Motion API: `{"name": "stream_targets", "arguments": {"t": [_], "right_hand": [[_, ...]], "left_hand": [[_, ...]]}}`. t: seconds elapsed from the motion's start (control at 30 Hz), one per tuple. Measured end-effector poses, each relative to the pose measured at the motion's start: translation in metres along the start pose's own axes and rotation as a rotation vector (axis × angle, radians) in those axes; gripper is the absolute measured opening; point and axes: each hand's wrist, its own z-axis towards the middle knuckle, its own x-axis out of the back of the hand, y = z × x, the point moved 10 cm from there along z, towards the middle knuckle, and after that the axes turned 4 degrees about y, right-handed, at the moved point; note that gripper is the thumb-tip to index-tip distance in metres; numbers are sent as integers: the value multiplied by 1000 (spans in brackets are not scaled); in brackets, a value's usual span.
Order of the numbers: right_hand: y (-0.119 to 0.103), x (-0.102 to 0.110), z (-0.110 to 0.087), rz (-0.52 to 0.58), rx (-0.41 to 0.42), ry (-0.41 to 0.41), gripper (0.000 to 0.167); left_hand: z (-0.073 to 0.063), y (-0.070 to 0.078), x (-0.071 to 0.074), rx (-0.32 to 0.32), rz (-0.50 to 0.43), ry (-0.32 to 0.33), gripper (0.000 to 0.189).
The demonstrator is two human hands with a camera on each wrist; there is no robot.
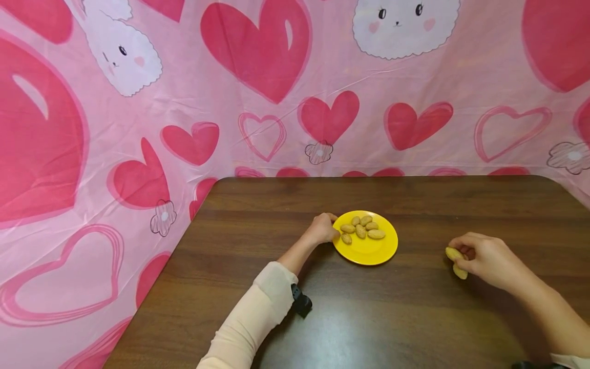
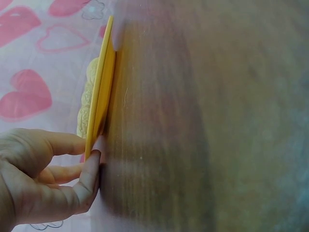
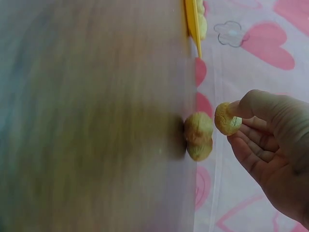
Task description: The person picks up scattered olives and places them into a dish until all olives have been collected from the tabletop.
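On the table lies a yellow plate (image 1: 366, 253) with several tan peanuts in their shells (image 1: 360, 231) spread over its back half. My left hand (image 1: 323, 229) pinches the plate's left rim; in the left wrist view, fingers are on both faces of the rim (image 2: 91, 140). To the plate's right, my right hand (image 1: 490, 259) pinches a peanut (image 3: 225, 119) between thumb and fingertips, a little above the table. Just under it another peanut (image 3: 198, 135) rests on the wood, apart from the held one. The hand partly hides this lower peanut (image 1: 460, 272) in the head view.
The brown wooden table (image 1: 369, 318) extends on all sides of the plate. A pink cloth (image 1: 322, 66) printed with hearts hangs behind it and along its left side. A black strap with a small device (image 1: 301, 301) sits on the left wrist.
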Motion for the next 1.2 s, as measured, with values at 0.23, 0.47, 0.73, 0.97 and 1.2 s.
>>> {"name": "stream_targets", "arguments": {"t": [0.23,0.47,0.73,0.97,1.2], "right_hand": [[-10,-11,8,21,-10,-51,27],[-23,-24,19,22,0,-104,24],[-37,-41,33,62,-5,-171,18],[-48,-52,43,92,33,-181,19],[-58,-63,52,121,52,-197,21]], "left_hand": [[-1,-1,0,14,10,0,48],[-1,-1,1,11,26,-1,46],[-1,0,1,2,34,4,46],[0,1,1,-12,47,11,44],[0,3,2,-22,64,13,46]]}}
